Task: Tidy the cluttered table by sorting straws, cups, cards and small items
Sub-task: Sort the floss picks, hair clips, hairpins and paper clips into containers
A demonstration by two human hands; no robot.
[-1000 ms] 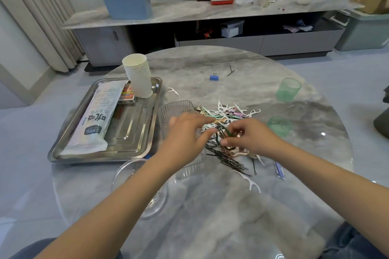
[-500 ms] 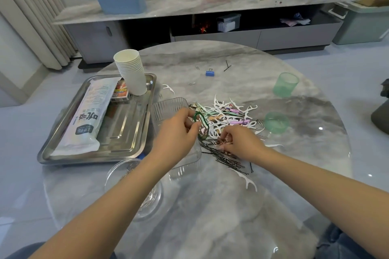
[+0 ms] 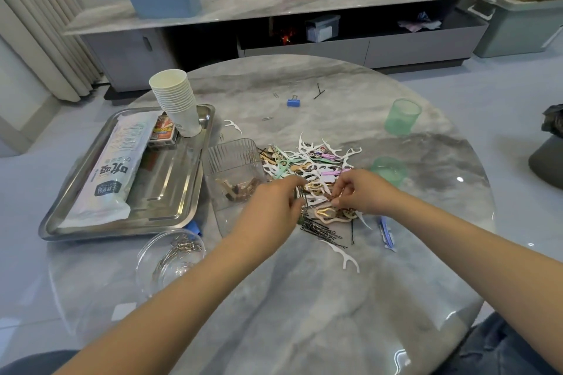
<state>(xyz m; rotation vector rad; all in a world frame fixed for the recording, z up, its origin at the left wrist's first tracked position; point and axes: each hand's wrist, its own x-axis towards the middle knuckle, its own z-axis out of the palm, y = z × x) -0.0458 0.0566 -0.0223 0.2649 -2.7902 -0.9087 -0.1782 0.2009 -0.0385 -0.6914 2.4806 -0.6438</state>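
Note:
A pile of small items (image 3: 313, 161) lies mid-table: white floss picks, pastel and brown hair clips, black hairpins (image 3: 323, 230). My left hand (image 3: 271, 210) is at the pile's near left edge, thumb and fingers pinching a few black hairpins. My right hand (image 3: 365, 192) pinches a small brown hair clip at the pile's near side. A clear ribbed container (image 3: 234, 161) with brown clips in it stands just left of the pile. The steel tray (image 3: 170, 192) holds a straw pack (image 3: 112, 167), a stack of paper cups (image 3: 176, 100) and a card box (image 3: 164, 132).
A glass bowl (image 3: 152, 265) with paper clips sits near the tray's front corner. Two green cups (image 3: 402, 116) (image 3: 390, 169) stand to the right. A blue binder clip (image 3: 293, 102) and stray pins lie farther back. A floss pick (image 3: 344, 256) lies near me.
My left hand, which held a green clip beside the clear container, has come back to the pile's black hairpins. My right hand stayed at the pile's near side.

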